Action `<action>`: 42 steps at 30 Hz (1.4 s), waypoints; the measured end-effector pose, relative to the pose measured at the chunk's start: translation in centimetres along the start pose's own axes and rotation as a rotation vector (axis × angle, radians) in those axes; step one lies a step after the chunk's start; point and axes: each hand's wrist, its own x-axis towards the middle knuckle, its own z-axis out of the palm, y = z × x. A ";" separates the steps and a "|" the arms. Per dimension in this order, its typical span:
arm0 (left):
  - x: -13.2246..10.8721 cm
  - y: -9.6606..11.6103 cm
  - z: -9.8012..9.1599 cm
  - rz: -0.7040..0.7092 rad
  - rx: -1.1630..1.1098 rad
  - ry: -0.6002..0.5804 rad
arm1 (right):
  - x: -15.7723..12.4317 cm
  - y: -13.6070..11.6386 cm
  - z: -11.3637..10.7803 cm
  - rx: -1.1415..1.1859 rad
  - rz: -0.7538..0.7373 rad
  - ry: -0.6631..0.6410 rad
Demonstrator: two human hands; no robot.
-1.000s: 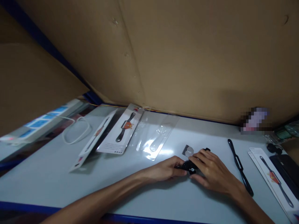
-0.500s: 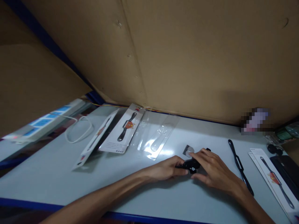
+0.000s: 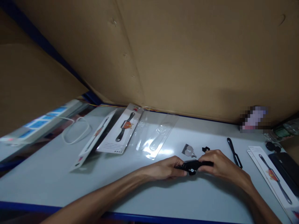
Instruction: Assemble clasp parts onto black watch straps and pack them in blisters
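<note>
A black spokeshave [image 3: 192, 165] is held level above the near part of the table, a small silvery screw showing at its middle. My left hand [image 3: 168, 168] is closed round its left handle. Round the right handle, the fingers of my right hand [image 3: 218, 162] are wrapped. Just beyond the tool lies a flat metal blade [image 3: 187, 150], with a small silvery part touching its lower right side. A small black metal piece [image 3: 205, 149] rests beside my right knuckles. Another black spokeshave body [image 3: 230, 145] lies farther right, its near end hidden by my right forearm.
Printed spokeshave cards [image 3: 120, 132] and a clear plastic blister [image 3: 155, 137] lie left of centre. More cards [image 3: 268, 174] and a black case [image 3: 286, 171] are at the right. A power strip [image 3: 39, 123] with a white cable [image 3: 76, 132] stands left. A cardboard wall [image 3: 187, 62] rises behind.
My right hand has moved from over the spokeshave's middle onto its right handle and closed there. The blade's small silvery part and the small black piece now show more clearly.
</note>
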 end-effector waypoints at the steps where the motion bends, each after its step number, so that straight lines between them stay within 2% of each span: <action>1: 0.0 0.0 0.0 0.001 0.009 0.000 | 0.0 0.0 0.0 0.012 0.006 -0.003; 10: 0.1 -0.2 0.0 0.032 0.042 -0.004 | 0.2 0.1 -0.1 0.078 0.039 -0.006; 19: 0.0 0.5 0.2 0.105 0.088 -0.053 | 0.1 0.2 0.0 0.078 0.055 -0.017; 32: 0.4 -0.4 0.0 0.161 0.097 -0.062 | 0.2 0.0 -0.1 0.119 0.116 -0.063; 39: 0.2 -0.1 0.1 0.118 0.058 -0.059 | 0.2 -0.1 0.0 0.080 0.108 -0.048; 42: 0.3 -0.4 0.0 0.065 0.009 -0.038 | 0.0 -0.5 -0.4 0.040 0.088 0.037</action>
